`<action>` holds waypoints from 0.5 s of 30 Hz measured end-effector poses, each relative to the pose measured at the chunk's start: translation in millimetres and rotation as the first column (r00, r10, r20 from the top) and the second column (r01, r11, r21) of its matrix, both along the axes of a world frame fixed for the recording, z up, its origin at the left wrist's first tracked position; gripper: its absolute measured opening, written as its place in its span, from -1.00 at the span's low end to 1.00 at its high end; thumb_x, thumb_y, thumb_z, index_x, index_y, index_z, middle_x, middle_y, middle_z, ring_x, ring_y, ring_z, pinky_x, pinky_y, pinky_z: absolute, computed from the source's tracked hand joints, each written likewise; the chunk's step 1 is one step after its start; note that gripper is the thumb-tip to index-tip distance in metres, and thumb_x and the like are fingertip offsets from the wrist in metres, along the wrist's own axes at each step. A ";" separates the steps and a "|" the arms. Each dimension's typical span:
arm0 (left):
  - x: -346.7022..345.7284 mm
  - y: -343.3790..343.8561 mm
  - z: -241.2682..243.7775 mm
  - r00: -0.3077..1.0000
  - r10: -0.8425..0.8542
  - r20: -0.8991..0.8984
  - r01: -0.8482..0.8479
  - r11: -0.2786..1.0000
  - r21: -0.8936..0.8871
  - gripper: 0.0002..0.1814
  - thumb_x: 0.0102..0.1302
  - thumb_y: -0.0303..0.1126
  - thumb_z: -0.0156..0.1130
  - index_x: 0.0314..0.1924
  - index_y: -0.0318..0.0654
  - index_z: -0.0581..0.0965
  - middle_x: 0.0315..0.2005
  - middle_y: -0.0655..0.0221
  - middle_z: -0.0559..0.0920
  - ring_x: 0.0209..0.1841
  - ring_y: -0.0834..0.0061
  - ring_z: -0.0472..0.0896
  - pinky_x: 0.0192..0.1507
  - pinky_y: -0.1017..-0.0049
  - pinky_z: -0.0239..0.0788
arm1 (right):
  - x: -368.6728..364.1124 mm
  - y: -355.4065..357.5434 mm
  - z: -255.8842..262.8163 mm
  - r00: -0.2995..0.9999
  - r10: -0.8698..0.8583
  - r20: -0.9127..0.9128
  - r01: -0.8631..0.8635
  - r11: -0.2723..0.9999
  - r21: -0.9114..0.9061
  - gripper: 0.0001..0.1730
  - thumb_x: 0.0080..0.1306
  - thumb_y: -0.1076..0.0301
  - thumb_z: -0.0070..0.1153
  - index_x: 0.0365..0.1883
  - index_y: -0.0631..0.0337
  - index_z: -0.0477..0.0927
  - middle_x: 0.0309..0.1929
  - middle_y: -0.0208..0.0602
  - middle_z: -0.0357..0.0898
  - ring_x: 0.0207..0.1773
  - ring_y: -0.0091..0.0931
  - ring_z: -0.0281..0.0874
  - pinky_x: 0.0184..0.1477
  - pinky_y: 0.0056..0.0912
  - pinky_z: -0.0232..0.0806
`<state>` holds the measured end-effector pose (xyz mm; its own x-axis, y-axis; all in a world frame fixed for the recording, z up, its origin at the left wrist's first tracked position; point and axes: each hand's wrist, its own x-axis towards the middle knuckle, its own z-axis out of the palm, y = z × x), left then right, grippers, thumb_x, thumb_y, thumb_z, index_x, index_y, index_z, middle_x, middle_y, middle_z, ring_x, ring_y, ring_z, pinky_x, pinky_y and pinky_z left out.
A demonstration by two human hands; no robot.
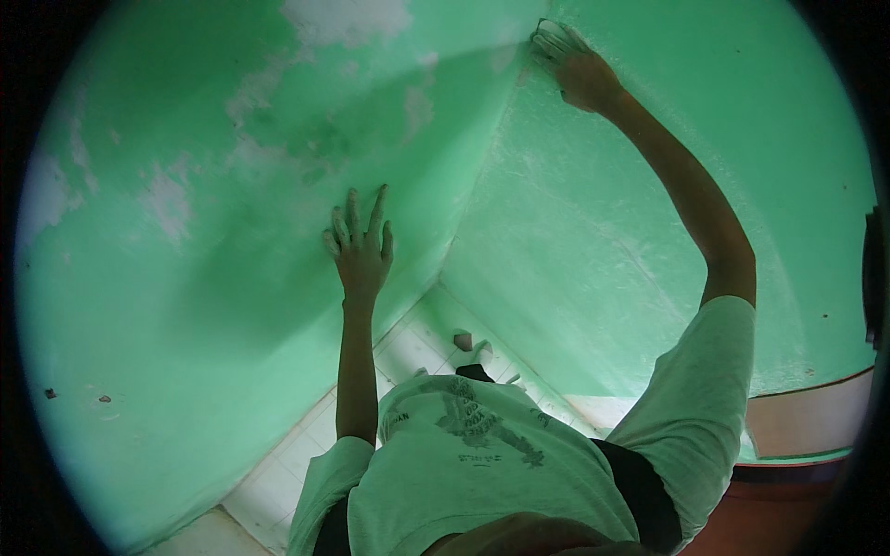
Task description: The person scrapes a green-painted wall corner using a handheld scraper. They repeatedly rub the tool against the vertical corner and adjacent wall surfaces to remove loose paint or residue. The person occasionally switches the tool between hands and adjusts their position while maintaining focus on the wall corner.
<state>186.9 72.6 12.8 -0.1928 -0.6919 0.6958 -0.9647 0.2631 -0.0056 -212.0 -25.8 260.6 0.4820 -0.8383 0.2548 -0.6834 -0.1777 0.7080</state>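
My left hand point(361, 243) lies with spread, dusty fingers against the green painted wall point(208, 292) on the left, holding nothing. High up by the wall corner, my right hand point(573, 66) presses a flat, pale piece point(553, 31) to the right-hand wall point(591, 208); its kind cannot be told, as the fingers cover most of it. Whitish dust and scuff marks cover much of the right wall below and beside this hand. Bare whitish patches point(167, 201) show through the paint on the left wall.
White floor tiles point(313, 431) run along the foot of the walls. A small brownish block point(462, 341) lies on the floor near the corner. At the lower right are a pale panel point(810, 420) and a reddish-brown surface point(765, 518). A dark object point(872, 278) stands at the right rim.
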 end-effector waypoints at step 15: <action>4.0 -3.8 -5.2 0.994 -0.068 -0.091 0.078 0.991 0.113 -0.34 0.54 0.00 0.09 0.59 0.42 0.23 0.59 0.08 0.14 0.48 -0.33 0.22 0.37 -0.39 0.02 | -14.2 -4.9 -5.3 0.993 -0.087 -0.074 0.083 0.995 -0.052 -0.13 0.21 0.50 0.21 0.54 -0.03 0.32 0.63 -0.43 0.21 0.63 -0.42 0.17 0.74 -0.10 -0.26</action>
